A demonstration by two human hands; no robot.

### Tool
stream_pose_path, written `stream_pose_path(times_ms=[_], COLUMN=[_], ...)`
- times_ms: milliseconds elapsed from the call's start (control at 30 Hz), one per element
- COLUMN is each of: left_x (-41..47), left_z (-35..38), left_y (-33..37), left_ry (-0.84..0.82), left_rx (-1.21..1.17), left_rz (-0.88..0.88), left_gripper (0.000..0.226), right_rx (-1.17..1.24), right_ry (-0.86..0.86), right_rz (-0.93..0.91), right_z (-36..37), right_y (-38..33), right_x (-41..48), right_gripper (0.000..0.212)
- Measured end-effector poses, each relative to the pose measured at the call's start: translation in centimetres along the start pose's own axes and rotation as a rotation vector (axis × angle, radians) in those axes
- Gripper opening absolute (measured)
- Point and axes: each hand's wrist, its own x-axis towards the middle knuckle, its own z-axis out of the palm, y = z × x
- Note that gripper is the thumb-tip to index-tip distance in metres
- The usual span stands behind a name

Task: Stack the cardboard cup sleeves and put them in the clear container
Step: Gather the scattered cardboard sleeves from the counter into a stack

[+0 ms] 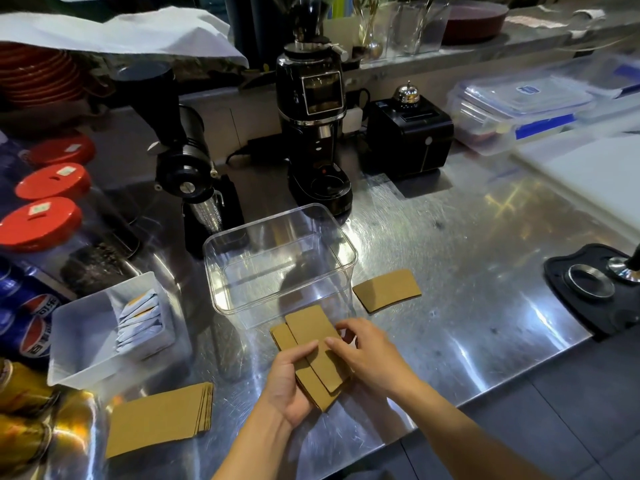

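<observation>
A small bunch of sleeves [313,355] sits in both hands just in front of the clear container [280,258], fanned unevenly, the top one skewed across those beneath. The left hand [289,386] cradles the bunch from below, palm up, thumb pressed on top, fingers curled under the cardboard. The right hand [367,351] pinches the upper sleeve's edge between thumb and fingertips. The container stands open on the steel counter [450,271], nothing inside it. One single sleeve [387,290] lies flat just right of the container. A neat stack of sleeves [161,419] rests on the counter at lower left, well apart from the hands. Beside that stack, a white bin [86,344] holds sachets [140,320]. Behind the container stand two black grinders [313,109], with red-lidded jars [41,223] along the left edge.
</observation>
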Motion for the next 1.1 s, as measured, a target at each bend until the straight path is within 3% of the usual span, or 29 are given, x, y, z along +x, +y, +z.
stream_pose_path(times_ms=[267,433,600,700,867,933,1033,1100], left_x=[0.5,0.9,1.7,2.0,2.3,2.7,3.3,3.8], left_z=[-0.7,-0.4,-0.1,0.2,0.7,1.0,1.5,1.9], left_y=[0.4,0.3,0.3,0.5,1.0,0.9,0.7,0.7], left_ry=[0.097,0.049,0.035,0.025,-0.014,-0.014,0.006,0.011], left_rx=[0.015,-0.015,0.027,-0.037,-0.083,-0.076,-0.097,-0.105], left_rz=[0.040,0.057,0.109,0.108,0.080,0.067,0.061,0.061], left_gripper=[0.037,0.027,0.059,0.056,0.042,0.031,0.040,0.032], right_rx=[0.096,0.052,-0.093,-0.217,-0.540,-0.568,-0.538,-0.528], right_ry=[-0.003,0.041,0.054,0.025,-0.199,-0.237,-0.255,-0.277], right_rz=[0.048,0.077,0.055,0.053,0.102,0.107,0.096,0.077], right_z=[-2.2,-4.0,-5.9,-7.0,-8.5,-9.0,-9.4,-9.6], right_y=[1.7,4.0,6.1,6.9,8.1,8.5,8.5,8.4], right_x=[2.4,4.8,7.3,8.8,10.9,11.4,11.6,11.4], right_gripper=[0.026,0.022,0.033,0.049,0.080,0.077,0.064,0.055])
